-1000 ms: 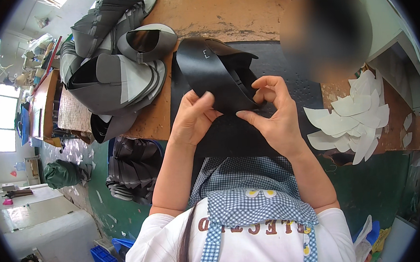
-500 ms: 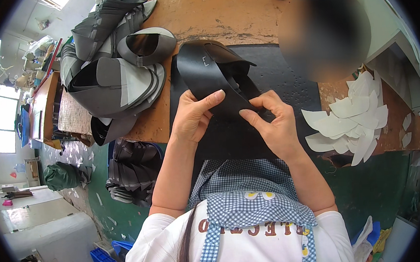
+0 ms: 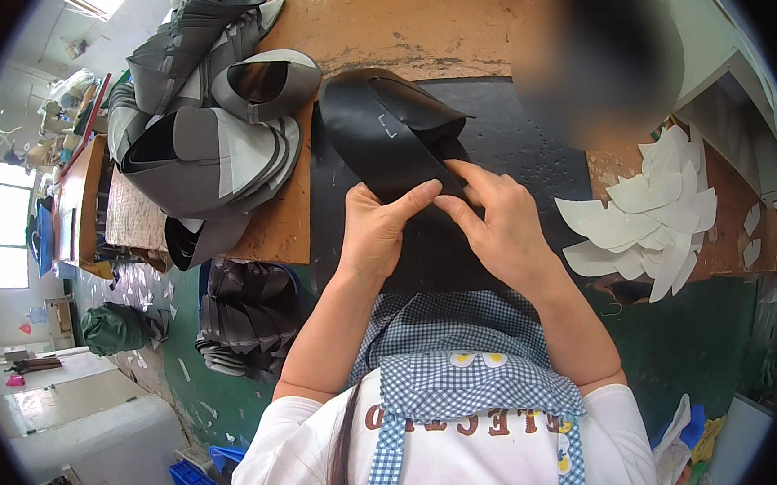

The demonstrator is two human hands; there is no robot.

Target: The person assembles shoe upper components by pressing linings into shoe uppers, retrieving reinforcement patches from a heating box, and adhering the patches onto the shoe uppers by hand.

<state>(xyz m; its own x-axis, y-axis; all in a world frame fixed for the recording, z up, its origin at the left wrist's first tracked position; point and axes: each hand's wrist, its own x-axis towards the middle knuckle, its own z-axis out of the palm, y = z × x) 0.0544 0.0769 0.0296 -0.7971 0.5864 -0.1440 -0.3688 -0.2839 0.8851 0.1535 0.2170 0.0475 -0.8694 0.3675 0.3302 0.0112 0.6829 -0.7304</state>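
Pinches between thumb and fingers of left hand (image 3: 377,234) and right hand (image 3: 506,216), both equally near, the closest end of a curved black piece (image 3: 365,145) stretching lengthwise forward and leftward from the fingertips, over a black mat (image 3: 535,142).

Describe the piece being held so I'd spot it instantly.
Find the wooden table, then its black mat. There, the left hand and right hand hold a curved piece; unlike the grey stack to its left, it's glossy black with pale marks.
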